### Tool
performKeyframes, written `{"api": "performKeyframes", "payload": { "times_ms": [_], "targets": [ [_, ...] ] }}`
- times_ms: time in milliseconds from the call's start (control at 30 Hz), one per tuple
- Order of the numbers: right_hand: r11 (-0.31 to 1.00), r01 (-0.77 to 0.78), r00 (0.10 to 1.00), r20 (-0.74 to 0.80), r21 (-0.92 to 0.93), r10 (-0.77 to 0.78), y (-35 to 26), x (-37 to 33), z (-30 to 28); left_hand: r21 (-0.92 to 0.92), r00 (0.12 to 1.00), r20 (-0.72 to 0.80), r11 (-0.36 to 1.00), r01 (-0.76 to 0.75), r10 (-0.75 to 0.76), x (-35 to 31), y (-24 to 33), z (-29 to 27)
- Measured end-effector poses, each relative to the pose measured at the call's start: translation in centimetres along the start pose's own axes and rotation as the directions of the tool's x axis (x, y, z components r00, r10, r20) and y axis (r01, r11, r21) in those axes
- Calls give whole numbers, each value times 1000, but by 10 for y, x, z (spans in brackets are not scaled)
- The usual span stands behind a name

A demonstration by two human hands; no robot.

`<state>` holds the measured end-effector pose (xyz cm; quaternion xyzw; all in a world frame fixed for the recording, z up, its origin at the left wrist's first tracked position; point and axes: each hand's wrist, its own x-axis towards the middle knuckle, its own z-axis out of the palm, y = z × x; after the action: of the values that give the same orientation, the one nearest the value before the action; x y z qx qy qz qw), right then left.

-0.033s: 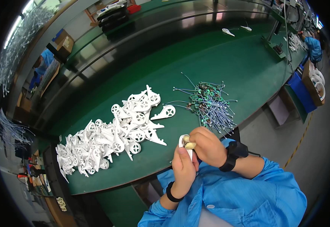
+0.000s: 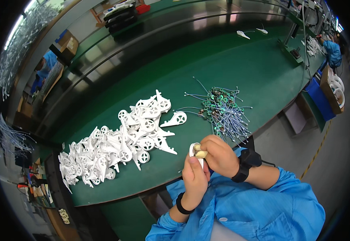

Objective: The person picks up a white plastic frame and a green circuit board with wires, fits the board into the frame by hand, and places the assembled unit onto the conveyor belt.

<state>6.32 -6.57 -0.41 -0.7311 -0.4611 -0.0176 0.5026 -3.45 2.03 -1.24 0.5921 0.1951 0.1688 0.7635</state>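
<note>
Just past the table's near edge, my left hand [image 2: 195, 178] grips a white teardrop-shaped plastic housing [image 2: 192, 149] upright, round end up. My right hand [image 2: 222, 156] is closed against its open side, thumb and finger in pale yellow finger cots [image 2: 201, 154] pressed at the round end. Those fingers hide whatever they may pinch inside it. Beyond my hands lies a tangled pile of small green circuit boards with bluish wires [image 2: 223, 112]. To the left spreads a large heap of similar white housings [image 2: 122, 140], each with a spoked round end.
Green tabletop [image 2: 151, 72] surrounds both piles. Two white housings with wires [image 2: 243, 34] rest at the far right, near a dark metal stand [image 2: 293, 50]. A cardboard box [image 2: 331, 86] and blue bin [image 2: 319, 98] stand beyond the right edge. Another person in blue [image 2: 332, 52] sits farther off.
</note>
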Motion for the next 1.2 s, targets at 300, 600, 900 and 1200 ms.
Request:
{"api": "performKeyframes", "payload": {
  "times_ms": [300,600,900,1200],
  "targets": [
    [999,-36,995,94,-6,37,-9,35,20,-100,996,-22,991,85,-88,13,0,-38],
    [851,-518,856,-39,-88,516,58,151,-35,509,960,-84,840,-190,268,33,-1,-90],
    [870,75,944,316,-487,96,75,71,-33,950,953,-13,301,-83,303,37,-2,-74],
    [872,94,992,119,-481,-41,89,51,-34,964,966,-30,264,-41,259,34,-10,-65]
  ]
}}
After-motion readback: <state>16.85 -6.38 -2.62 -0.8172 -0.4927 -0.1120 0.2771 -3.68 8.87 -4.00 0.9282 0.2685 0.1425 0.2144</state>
